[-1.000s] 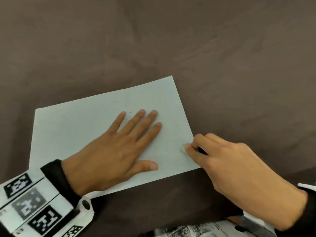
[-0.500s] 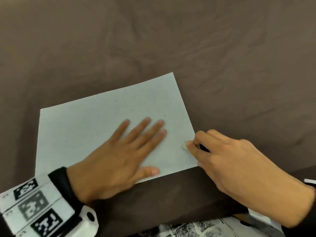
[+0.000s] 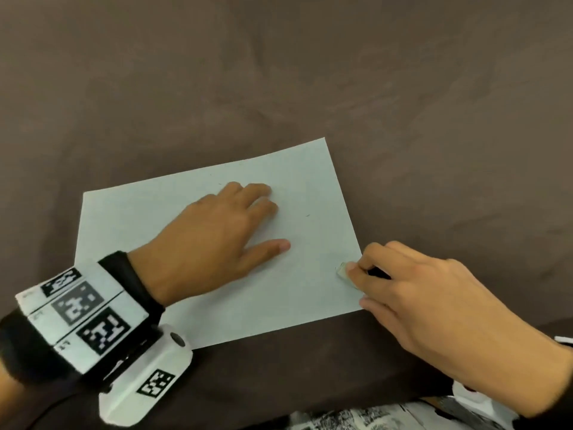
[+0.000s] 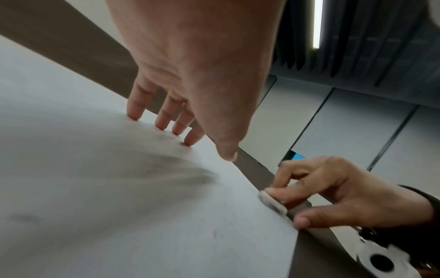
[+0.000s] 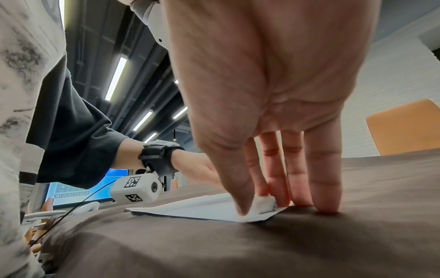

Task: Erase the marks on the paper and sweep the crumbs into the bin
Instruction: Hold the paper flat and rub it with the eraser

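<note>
A white sheet of paper [image 3: 186, 243] lies on the brown cloth, with a few tiny dark specks near its far edge. My left hand [image 3: 217, 240] rests on the middle of the sheet, fingertips [image 4: 161, 124] touching it and the palm raised. My right hand [image 3: 434, 305] pinches a small white eraser [image 3: 342, 270] at the paper's right edge. The left wrist view shows the eraser [image 4: 272, 204] lying against the paper [image 4: 119, 206] between thumb and forefinger. From the right wrist, the eraser [image 5: 264, 204] sits on the paper's near corner [image 5: 214, 208].
Brown cloth [image 3: 310, 88] covers the table all round the sheet. An orange chair back [image 5: 402, 127] stands beyond the table's far edge. No bin is in view.
My left hand has slid farther up the sheet and lifted its palm, so only the fingertips touch. The right hand with the eraser has stayed at the right edge.
</note>
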`<state>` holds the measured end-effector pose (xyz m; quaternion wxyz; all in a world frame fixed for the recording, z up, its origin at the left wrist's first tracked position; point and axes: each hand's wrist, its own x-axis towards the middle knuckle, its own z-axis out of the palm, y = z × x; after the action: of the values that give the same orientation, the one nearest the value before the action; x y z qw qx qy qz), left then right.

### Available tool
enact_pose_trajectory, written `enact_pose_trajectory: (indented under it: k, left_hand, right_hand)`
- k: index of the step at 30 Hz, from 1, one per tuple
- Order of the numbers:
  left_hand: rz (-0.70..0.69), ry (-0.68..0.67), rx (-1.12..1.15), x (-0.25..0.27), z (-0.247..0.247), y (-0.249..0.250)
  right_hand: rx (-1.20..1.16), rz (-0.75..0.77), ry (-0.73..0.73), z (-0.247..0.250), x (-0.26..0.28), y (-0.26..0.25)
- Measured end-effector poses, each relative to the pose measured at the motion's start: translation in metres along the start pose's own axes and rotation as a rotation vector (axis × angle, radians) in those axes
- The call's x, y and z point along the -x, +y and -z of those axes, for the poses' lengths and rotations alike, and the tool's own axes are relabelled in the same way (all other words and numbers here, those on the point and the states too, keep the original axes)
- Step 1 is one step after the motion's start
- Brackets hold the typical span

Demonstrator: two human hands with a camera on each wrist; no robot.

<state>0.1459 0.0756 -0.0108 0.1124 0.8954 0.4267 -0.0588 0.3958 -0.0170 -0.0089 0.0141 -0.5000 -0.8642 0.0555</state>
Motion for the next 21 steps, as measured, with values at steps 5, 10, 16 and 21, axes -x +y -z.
enact_pose_trajectory:
  k: [5, 10, 16, 21]
  left_hand:
    - [0.078, -0.005, -0.044, -0.035, 0.007, 0.005]
    - [0.143, -0.083, -0.021, -0.051, 0.007, 0.005]
    - [0.184, -0.115, 0.007, -0.055, 0.001, 0.006]
    - [0.263, -0.219, 0.149, -0.058, -0.006, -0.001]
  right_hand:
    - [-0.089, -0.035, -0.022, 0.002, -0.01, 0.001]
    - [-0.249, -0.136, -0.148, 0.014, -0.023, 0.001]
    - [-0.343, -0.125, -0.008, 0.05, -0.082, 0.032]
    - [-0.326, -0.031, -0.146, 0.039, -0.135, 0.039]
